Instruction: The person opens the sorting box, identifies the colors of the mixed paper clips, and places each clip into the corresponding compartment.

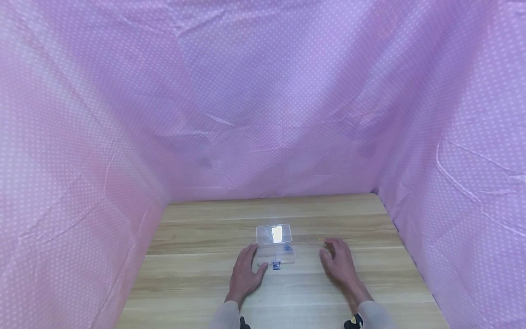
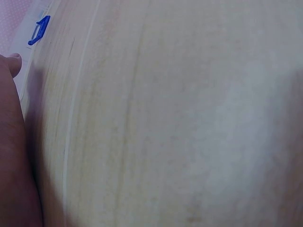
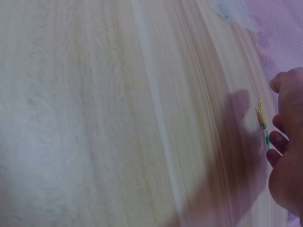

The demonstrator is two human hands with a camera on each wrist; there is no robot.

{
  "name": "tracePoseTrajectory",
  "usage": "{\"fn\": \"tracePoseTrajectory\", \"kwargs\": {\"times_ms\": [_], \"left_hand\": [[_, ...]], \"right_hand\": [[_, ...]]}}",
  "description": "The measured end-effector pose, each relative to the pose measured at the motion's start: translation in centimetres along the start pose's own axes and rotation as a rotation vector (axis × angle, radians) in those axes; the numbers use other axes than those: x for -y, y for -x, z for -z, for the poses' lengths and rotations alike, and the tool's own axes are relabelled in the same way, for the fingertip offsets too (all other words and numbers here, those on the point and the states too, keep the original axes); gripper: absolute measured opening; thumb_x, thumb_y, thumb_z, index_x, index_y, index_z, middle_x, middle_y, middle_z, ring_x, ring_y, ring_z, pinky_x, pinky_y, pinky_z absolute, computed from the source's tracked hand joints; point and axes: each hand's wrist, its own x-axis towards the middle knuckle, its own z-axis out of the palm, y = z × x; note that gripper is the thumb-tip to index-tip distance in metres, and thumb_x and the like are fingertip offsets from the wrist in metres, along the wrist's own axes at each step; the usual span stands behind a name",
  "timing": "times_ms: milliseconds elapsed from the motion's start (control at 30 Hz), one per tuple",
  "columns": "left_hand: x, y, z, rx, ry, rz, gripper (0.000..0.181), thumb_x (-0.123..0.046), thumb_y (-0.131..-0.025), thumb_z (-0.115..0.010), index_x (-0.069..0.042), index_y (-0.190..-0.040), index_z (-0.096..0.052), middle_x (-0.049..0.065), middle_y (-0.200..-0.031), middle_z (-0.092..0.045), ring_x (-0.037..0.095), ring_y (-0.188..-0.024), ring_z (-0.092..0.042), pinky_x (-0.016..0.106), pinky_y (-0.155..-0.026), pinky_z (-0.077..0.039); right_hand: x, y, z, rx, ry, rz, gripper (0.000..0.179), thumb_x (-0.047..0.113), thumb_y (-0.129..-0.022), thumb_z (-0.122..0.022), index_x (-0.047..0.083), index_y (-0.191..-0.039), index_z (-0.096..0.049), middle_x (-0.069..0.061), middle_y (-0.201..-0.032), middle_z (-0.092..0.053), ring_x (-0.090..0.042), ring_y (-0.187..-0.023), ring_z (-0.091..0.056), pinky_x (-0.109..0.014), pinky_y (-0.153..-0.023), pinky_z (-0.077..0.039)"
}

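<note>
A clear plastic box (image 1: 265,261) stands on the table with its transparent lid (image 1: 265,234) swung back. Small blue pieces (image 1: 288,248) lie in its right-hand part, and a blue latch (image 1: 276,265) sits at its front edge; the latch (image 2: 40,30) also shows in the left wrist view. My left hand (image 1: 244,275) rests along the box's left side, fingers spread, thumb by the front corner. My right hand (image 1: 339,264) is right of the box, fingers loosely bent beside small yellow and green wire-like pieces (image 3: 262,116), perhaps paper clips. Whether a fingertip touches them is unclear.
The wooden table (image 1: 197,265) carries all of this. Pink dotted cloth (image 1: 263,137) hangs behind it and along both sides. Light glares off the box lid.
</note>
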Motion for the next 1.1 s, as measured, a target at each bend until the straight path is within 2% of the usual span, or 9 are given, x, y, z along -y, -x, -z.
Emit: {"fn": "tracePoseTrajectory", "kwargs": {"times_ms": [167,467,767,1100], "left_hand": [[0.0,0.0,0.0,0.008,-0.007,0.005,0.076,-0.053,-0.101,-0.077,-0.020,-0.166,-0.056,0.011,-0.171,-0.059,0.042,-0.163,-0.051,0.063,-0.138,-0.042],[-0.2,0.0,0.1,0.001,0.005,0.010,0.075,-0.053,-0.101,-0.077,-0.020,-0.166,-0.056,0.011,-0.171,-0.059,0.044,-0.163,-0.050,0.066,-0.136,-0.043],[0.0,0.0,-0.1,-0.010,-0.004,0.007,0.076,-0.053,-0.101,-0.077,-0.020,-0.165,-0.056,0.011,-0.170,-0.060,0.044,-0.162,-0.051,0.065,-0.135,-0.045],[0.2,0.0,-0.3,-0.004,-0.003,0.021,0.077,-0.054,-0.100,-0.079,-0.022,-0.166,-0.056,0.010,-0.172,-0.058,0.044,-0.162,-0.050,0.067,-0.135,-0.044]], "right_hand": [[-0.5,-0.2,0.0,-0.023,0.021,-0.008,0.040,0.016,-0.105,-0.078,-0.004,-0.139,-0.069,-0.025,-0.142,-0.069,-0.048,-0.139,-0.060,-0.072,-0.124,-0.049],[-0.9,-0.7,-0.3,-0.057,0.040,-0.038,0.035,0.013,-0.103,-0.078,-0.004,-0.133,-0.072,-0.027,-0.138,-0.071,-0.049,-0.135,-0.062,-0.073,-0.123,-0.047],[-1.3,-1.3,-1.0,-0.067,0.052,-0.099,0.030,0.017,-0.105,-0.079,0.000,-0.129,-0.075,-0.023,-0.137,-0.072,-0.043,-0.133,-0.062,-0.067,-0.124,-0.047],[-1.8,-1.7,-1.6,-0.143,0.075,-0.038,0.022,0.011,-0.100,-0.084,-0.003,-0.116,-0.078,-0.026,-0.126,-0.074,-0.047,-0.121,-0.064,-0.066,-0.115,-0.046]]}}
